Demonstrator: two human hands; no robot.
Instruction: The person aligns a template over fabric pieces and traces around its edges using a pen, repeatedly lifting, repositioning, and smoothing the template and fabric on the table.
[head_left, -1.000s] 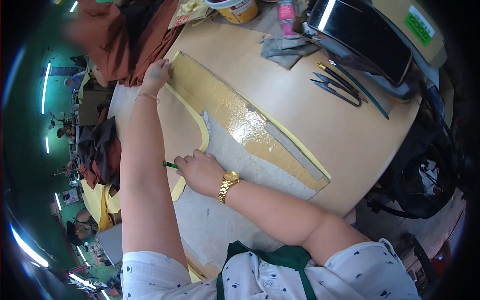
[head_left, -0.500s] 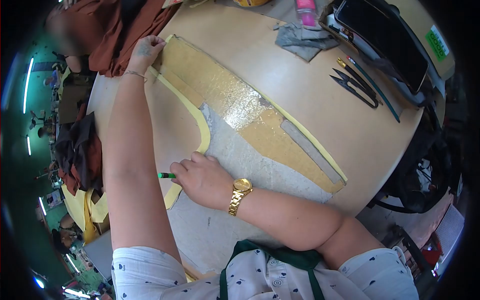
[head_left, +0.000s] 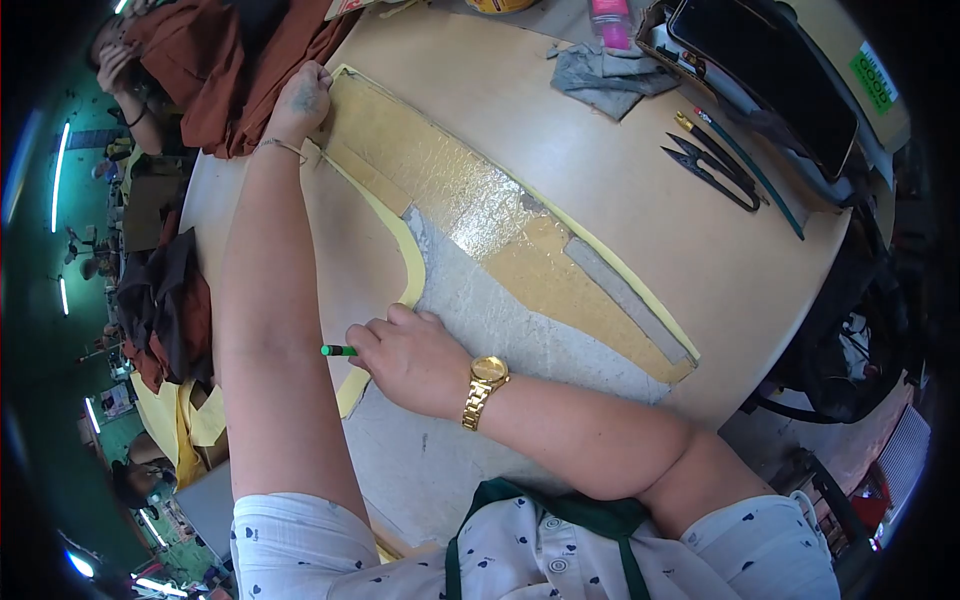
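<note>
Green pen point(head_left: 338, 350) gripped in R hand point(head_left: 415, 360), fingers curled, knuckles over the grey/tan template point(head_left: 500, 310); L hand point(head_left: 305, 95) at its far end, fingers bent, can't tell if pinching it; template flat on table point(head_left: 620, 180) w/ yellow strip point(head_left: 412, 255) along edges; snips point(head_left: 702, 170) & teal pencil point(head_left: 752, 176) off to R, grey cloth point(head_left: 605, 82) nr far side

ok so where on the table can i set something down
The widest bare stretch of table lies between the yellow-edged pattern and the snips; a smaller one between the left arm and the pattern's curved edge. Crowded: upper right, with phone, bottle, cloth.
</note>
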